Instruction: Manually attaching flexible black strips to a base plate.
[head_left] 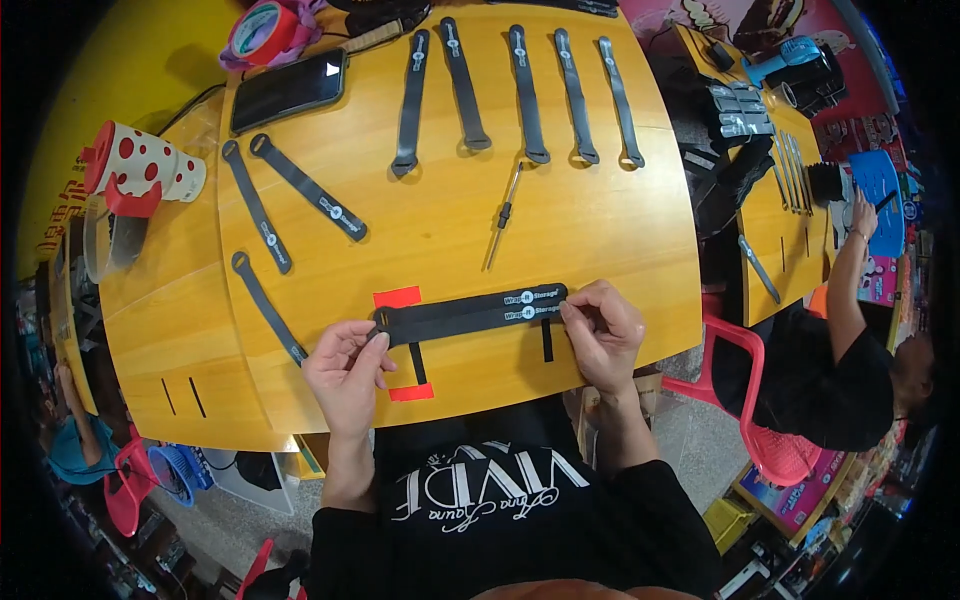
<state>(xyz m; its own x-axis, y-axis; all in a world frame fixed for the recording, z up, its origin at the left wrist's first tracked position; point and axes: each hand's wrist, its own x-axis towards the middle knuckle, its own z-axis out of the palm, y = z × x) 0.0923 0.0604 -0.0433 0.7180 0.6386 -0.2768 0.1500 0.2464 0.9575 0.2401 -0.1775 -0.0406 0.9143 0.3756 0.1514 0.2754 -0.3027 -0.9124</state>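
Two black cable straps [455, 318] lie side by side near the table's front edge, white print at their right ends. My left hand [345, 368] pinches their slotted left ends between thumb and fingers. At the right ends, my right hand [604, 330] pinches the straps with thumb and forefinger. Under them, strips of red tape [411, 392] and two short black marks [547, 342] show on the table top. One single strap [268, 305] lies just beyond my left hand, its near end partly at my fingers.
Several straps [465, 90] lie in a row at the back; two more [310, 188] sit left. Mid-table is a thin screwdriver-like tool [503, 215]. A phone [288, 92], red tape roll [258, 38] and spotted cup [140, 165] stand left. A co-worker's arm [850, 275] reaches over another table.
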